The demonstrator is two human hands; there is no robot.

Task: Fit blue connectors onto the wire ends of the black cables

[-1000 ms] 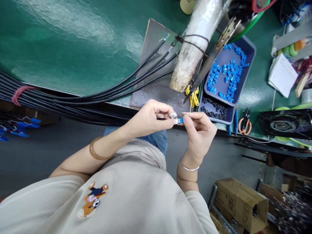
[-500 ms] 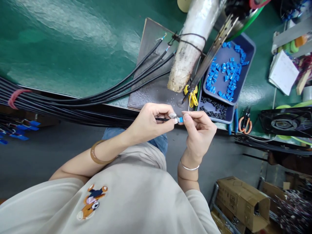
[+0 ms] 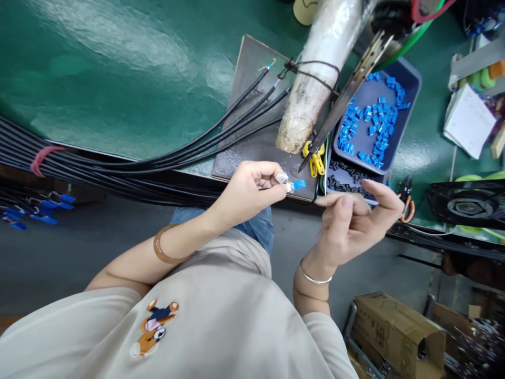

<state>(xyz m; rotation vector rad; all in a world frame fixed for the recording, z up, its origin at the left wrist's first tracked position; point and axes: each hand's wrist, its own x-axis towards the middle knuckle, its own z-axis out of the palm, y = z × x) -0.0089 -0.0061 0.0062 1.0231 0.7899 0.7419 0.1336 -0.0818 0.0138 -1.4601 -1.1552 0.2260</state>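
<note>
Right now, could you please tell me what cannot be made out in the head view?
Wires at the blue connector: head view, too small to count.
Inside the left hand's grip: head view, covered by the hand itself.
Orange-handled tool: head view, partly covered by the right hand.
Black cables: head view, cut off by the left edge.

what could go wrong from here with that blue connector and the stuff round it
The wired blue connector sticks out past the fingertips of the left hand, so it might get bumped or slip.

A dark pointed tool looks close by in this view; the connector could catch on its tip.

The right hand, fingers open, is near loose black pieces and might knock some.
</note>
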